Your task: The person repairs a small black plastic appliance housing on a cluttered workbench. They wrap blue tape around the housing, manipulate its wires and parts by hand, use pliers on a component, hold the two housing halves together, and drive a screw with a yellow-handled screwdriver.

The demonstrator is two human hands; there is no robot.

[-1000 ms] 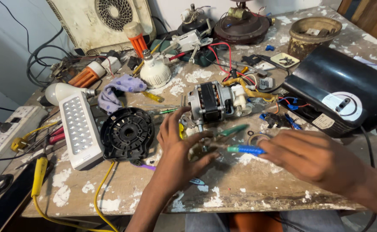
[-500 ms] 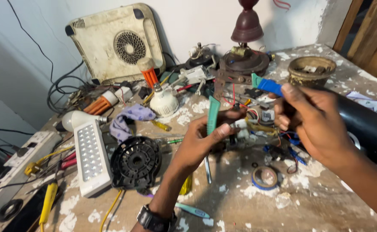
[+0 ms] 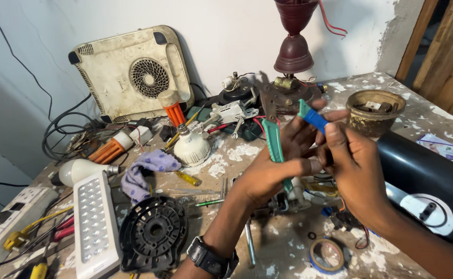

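Head view — left hand (image 3: 267, 175) in firm grip on green-handled pliers (image 3: 274, 139), right hand (image 3: 353, 165) pinching their blue handle (image 3: 312, 117) — above the paint-flecked worktop (image 3: 236, 155).

In the grip of the left hand (image 3: 273, 173) sits a teal-green plastic-handled plier (image 3: 274, 142); the right hand (image 3: 353, 165) pinches its blue-handled twin arm (image 3: 312, 118). Below them lies a grey table (image 3: 236, 152) flecked white, a ribbed black round plastic cover (image 3: 153, 235), a lilac cloth (image 3: 146, 168), and a white LED panel lamp (image 3: 96, 225) dotted in rows.

Bare forearms — black wristwatch (image 3: 212, 258)
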